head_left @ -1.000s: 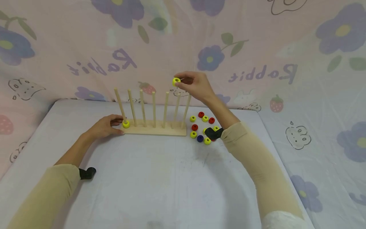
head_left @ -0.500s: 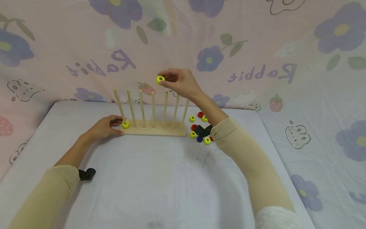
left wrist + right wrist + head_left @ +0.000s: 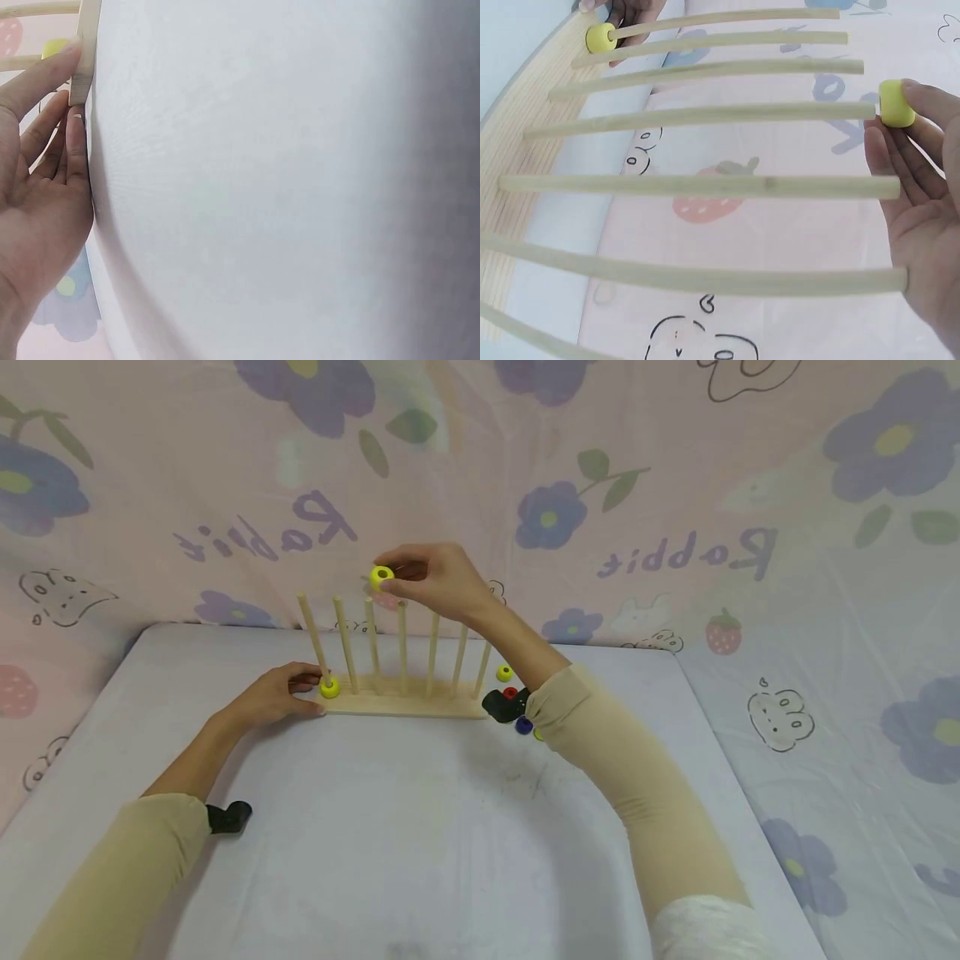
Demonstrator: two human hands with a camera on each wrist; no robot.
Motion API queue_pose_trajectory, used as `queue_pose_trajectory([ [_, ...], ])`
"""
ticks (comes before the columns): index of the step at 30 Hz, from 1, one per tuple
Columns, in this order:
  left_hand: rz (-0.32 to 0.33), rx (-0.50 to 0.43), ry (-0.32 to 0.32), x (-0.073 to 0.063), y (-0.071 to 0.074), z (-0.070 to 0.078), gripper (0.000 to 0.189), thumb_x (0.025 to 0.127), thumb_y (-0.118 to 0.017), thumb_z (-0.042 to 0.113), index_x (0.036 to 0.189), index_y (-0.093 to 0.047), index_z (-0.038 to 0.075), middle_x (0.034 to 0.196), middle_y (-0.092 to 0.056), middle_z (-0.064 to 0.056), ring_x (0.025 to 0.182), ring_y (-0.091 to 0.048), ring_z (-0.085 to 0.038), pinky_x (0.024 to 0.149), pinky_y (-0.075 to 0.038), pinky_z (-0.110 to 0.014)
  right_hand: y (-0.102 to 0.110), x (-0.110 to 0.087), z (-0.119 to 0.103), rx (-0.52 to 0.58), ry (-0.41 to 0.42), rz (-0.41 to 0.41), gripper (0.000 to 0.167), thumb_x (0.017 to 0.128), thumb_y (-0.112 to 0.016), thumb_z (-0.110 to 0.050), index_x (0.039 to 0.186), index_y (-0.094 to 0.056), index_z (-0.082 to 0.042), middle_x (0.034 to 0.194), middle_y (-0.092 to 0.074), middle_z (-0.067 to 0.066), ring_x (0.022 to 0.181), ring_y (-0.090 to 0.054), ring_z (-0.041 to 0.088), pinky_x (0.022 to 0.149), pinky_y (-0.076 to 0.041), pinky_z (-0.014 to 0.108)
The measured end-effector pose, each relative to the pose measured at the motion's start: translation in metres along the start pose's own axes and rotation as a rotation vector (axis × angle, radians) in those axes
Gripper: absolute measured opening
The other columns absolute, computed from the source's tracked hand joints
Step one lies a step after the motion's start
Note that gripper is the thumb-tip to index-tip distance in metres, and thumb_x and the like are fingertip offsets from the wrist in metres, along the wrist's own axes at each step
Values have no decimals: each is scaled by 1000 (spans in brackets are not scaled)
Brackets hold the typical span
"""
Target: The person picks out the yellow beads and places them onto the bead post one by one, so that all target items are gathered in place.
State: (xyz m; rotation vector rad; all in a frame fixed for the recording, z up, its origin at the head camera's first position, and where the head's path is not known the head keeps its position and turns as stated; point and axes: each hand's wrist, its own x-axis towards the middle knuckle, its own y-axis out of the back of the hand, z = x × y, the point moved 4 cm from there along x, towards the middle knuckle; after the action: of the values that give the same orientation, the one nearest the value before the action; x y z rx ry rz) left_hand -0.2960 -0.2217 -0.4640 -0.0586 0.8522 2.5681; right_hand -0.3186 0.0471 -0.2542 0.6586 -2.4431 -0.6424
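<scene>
My right hand [image 3: 442, 581] pinches a yellow bead [image 3: 382, 578] between thumb and fingertips, its hole facing up toward the head camera. It is above the wooden peg rack [image 3: 405, 703], near the tops of the middle pegs. In the right wrist view the yellow bead [image 3: 897, 103] is close to one peg's tip, not on it. A second yellow bead [image 3: 329, 687] sits at the foot of the far-left peg. My left hand [image 3: 273, 695] holds the rack's left end, thumb at the front corner and fingers behind. The left wrist view shows the left hand [image 3: 45, 172] against that end.
Right of the rack lie loose beads, partly hidden by my right arm: a yellow bead [image 3: 505, 673], a red bead [image 3: 510, 692] and a dark blue bead [image 3: 523, 725] show. A white cloth [image 3: 360, 843] covers the table. A printed curtain [image 3: 465, 460] hangs behind.
My right hand has carried the yellow bead leftward, from above the rack's right end to above its middle pegs. My left hand stays at the rack's left end.
</scene>
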Motion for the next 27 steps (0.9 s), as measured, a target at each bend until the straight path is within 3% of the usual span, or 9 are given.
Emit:
queue_pose_trajectory([
  [6, 1, -1, 2, 0, -1, 3, 78, 85, -80, 13, 146, -36, -7, 144, -44, -27, 133, -43, -41, 114, -34, -51, -10, 8, -8, 10, 1, -16, 29, 90, -75, -15, 118, -72, -6, 106, -74, 3, 88, -71, 9, 82, -57, 23],
  [12, -9, -11, -6, -1, -1, 4, 79, 85, -80, 14, 146, -35, -9, 143, -44, -29, 132, -43, -43, 113, -34, -53, -23, 16, -14, 34, -6, -42, 31, 89, -75, -11, 119, -70, -3, 112, -72, 6, 92, -71, 10, 84, -56, 21],
  [27, -5, -8, 3, -5, 3, 2, 78, 85, -80, 16, 145, -36, -8, 144, -44, -28, 134, -43, -43, 114, -34, -52, -51, 35, -26, -29, -57, -122, 29, 92, -73, -18, 120, -70, -9, 110, -72, -3, 93, -68, -1, 87, -51, 13],
])
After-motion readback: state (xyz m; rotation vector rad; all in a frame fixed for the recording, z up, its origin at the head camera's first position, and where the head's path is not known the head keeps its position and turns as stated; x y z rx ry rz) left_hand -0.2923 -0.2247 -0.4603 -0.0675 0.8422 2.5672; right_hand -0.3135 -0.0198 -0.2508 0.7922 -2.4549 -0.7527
